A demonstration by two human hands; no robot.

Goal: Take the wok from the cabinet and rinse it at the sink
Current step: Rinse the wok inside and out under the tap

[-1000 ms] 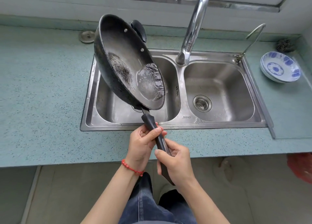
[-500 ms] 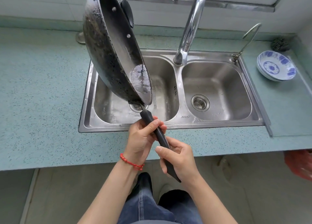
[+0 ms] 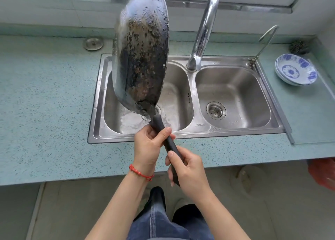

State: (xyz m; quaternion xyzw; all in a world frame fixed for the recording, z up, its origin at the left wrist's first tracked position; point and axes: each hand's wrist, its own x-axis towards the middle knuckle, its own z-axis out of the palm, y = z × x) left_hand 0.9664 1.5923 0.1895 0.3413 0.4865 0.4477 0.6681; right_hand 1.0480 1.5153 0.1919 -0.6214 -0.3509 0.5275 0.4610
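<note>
The double sink (image 3: 183,135) lies just beyond both hands, its left basin wet and shining directly past the fingertips. Above that basin the wok (image 3: 143,58) stands nearly on edge, its blackened, pitted underside facing the person and its bowl turned away. It looks like the draining step: tipping rinse water out. To do it well, keep the lower rim over the left basin, not over the countertop (image 3: 45,95), and turn the wok slowly so water runs toward the drain rather than down the handle (image 3: 165,138). The left hand (image 3: 148,149) is wrapped closed around the handle's upper part, nearest the wok; the right hand (image 3: 188,171) is closed around its lower end, just behind the left. A wet handle may slip, so both grips should be firm. The faucet (image 3: 203,31) rises beyond and right of the fingers; no stream is visible.
</note>
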